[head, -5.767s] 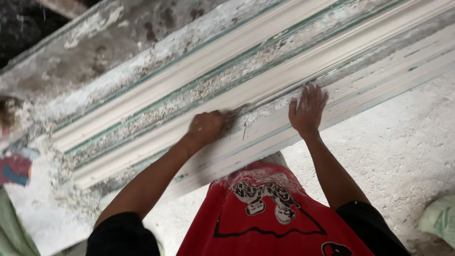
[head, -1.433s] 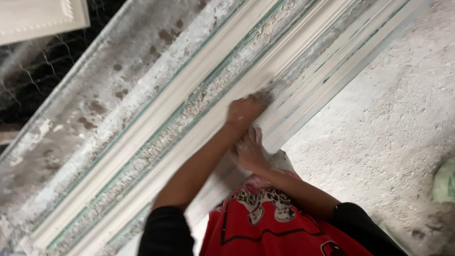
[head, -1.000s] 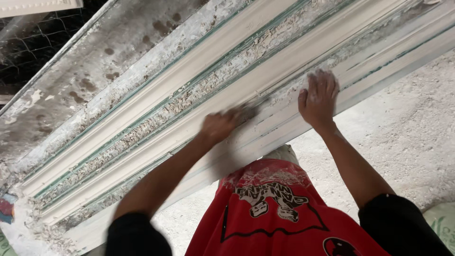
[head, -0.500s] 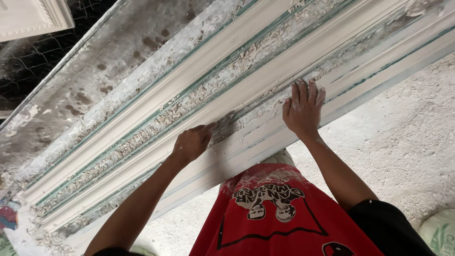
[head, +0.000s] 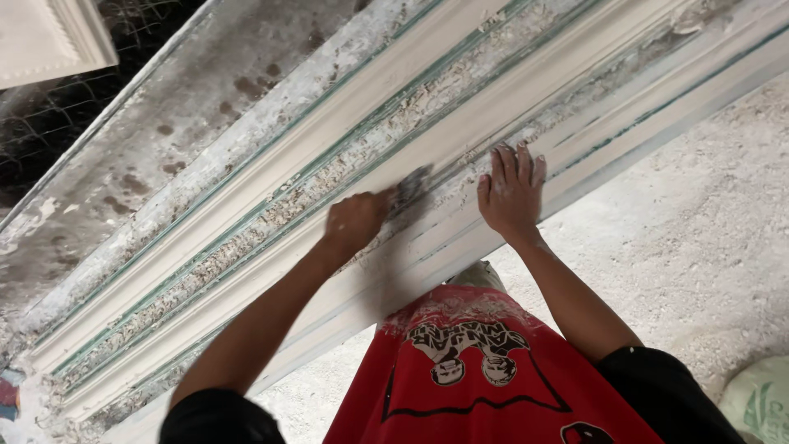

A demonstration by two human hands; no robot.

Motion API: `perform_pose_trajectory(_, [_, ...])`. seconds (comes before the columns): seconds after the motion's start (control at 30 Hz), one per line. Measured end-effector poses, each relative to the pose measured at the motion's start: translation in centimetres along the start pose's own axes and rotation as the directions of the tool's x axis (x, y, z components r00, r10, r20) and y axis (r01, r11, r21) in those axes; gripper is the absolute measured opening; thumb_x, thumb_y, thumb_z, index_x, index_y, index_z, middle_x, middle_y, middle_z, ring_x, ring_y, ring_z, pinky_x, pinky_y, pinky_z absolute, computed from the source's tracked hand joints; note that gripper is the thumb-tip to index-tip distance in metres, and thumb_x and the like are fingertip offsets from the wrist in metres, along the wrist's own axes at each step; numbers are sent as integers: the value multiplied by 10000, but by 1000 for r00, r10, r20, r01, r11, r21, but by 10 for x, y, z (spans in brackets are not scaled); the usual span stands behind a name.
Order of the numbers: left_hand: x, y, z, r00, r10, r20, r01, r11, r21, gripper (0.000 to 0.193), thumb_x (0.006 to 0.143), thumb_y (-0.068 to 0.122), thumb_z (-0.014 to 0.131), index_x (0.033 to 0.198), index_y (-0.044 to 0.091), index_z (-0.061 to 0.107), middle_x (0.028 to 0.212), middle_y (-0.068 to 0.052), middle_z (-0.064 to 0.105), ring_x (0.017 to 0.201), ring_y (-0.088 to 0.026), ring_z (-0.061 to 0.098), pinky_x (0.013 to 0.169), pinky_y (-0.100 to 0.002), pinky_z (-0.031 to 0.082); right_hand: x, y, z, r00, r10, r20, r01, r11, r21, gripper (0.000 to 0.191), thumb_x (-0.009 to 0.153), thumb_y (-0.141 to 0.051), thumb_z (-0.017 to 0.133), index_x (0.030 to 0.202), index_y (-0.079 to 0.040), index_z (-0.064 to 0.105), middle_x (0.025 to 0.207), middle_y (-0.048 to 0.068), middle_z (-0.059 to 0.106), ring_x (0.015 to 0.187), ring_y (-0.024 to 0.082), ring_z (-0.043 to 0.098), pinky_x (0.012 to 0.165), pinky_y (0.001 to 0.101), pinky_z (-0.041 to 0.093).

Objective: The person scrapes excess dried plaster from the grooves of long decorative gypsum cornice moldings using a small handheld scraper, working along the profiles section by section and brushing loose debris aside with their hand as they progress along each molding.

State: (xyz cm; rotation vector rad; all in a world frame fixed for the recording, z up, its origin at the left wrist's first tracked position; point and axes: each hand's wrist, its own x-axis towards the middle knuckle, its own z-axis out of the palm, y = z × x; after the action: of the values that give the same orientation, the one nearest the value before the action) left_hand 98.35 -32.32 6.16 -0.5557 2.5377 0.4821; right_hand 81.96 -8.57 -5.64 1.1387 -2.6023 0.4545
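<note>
A long white plaster moulding (head: 271, 177) with ridges and green-edged grooves runs diagonally across a dusty workbench. My left hand (head: 355, 224) is closed around a small dark tool (head: 409, 189), blurred, whose tip presses into a groove of the moulding. My right hand (head: 513, 193) lies flat on the moulding just to the right of the tool, fingers spread. Rough plaster crumbs fill the grooves beside both hands.
A grey, stained bench surface (head: 156, 140) lies beyond the moulding, with wire mesh (head: 49, 123) and a white framed panel (head: 49, 37) at the upper left. Dusty white floor (head: 699, 238) spreads to the right. A pale sack (head: 760, 403) sits at the lower right corner.
My left hand with the tool has slid right along the groove, closer to my right hand. The right hand stays flat on the moulding in about the same spot.
</note>
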Motion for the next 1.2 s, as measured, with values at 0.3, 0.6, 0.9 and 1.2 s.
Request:
perform_pose_trajectory(0.3, [91,92,-10,993,114,-32,-111,989,95,416,1047,222,397,1439,181,531,968,-203,735,832,-363,752,675,-497,609,-5,3,12,998,41,46,-41,999,0,438,1043,-300,539,1336,12,630,1460,154,559,1445,381,397,1169,658,247])
perform_pose_trajectory(0.6, [59,56,-2,900,386,-203,-336,910,241,447,1001,158,488,1439,153,575,912,-207,735,750,-351,750,599,-483,605,-12,10,18,999,35,-13,-36,999,-14,467,1043,-309,549,1401,-15,613,1482,124,552,1466,343,392,1208,622,257])
perform_pose_trajectory(0.9, [25,22,-7,947,282,-156,-254,951,175,383,1007,203,487,1346,124,648,823,-213,731,649,-374,732,523,-498,577,-6,2,10,995,97,37,-97,995,0,453,1023,-313,540,1338,5,613,1437,139,539,1431,356,400,1192,643,250])
perform_pose_trajectory(1.2, [162,183,-30,944,293,-151,-270,951,154,481,925,214,567,1393,105,567,905,-209,740,799,-359,749,639,-474,615,-3,9,8,987,99,128,-120,978,168,523,905,-302,653,1313,19,592,1414,196,519,1440,391,374,1162,662,231])
